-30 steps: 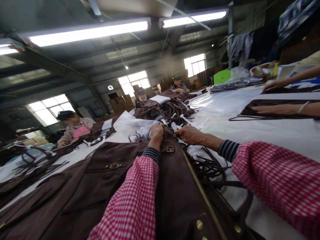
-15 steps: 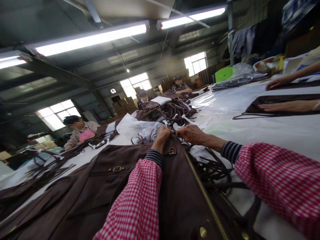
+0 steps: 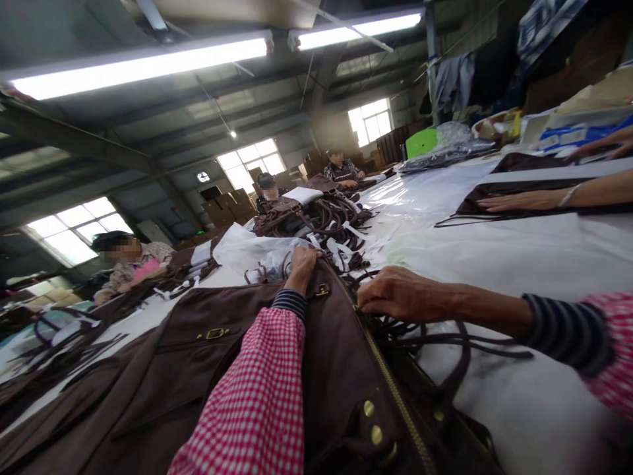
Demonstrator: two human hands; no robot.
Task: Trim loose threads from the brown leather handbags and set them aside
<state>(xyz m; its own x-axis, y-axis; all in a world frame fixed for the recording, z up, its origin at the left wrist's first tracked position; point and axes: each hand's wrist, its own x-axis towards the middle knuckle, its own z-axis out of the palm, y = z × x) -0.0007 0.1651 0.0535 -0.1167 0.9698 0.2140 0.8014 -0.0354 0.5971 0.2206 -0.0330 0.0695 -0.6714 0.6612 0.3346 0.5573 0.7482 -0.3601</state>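
A dark brown leather bag (image 3: 341, 369) lies before me, with brass buckles and studs. Along its right edge runs a gold-toothed zipper (image 3: 395, 389). My left hand (image 3: 302, 267) is closed on the bag's far top corner, near the zipper's far end. Partway along the zipper, my right hand (image 3: 395, 295) is closed in a pinch on the zipper pull (image 3: 355, 307), of which only a bit shows at the fingertips. Brown straps (image 3: 459, 340) lie beneath and beyond my right wrist.
Beyond my hands is a heap of brown bags (image 3: 316, 211) with white wrapping. At right, a co-worker's hand (image 3: 527, 200) lies flat on a brown piece (image 3: 477, 204). Several people sit across the table. A green object (image 3: 421, 143) and plastic film (image 3: 459, 142) lie at the back.
My right hand has moved from the far corner, beside my left hand, toward me along the zipper. My left hand stays at the corner. The co-worker's brown piece now shows a pale strip.
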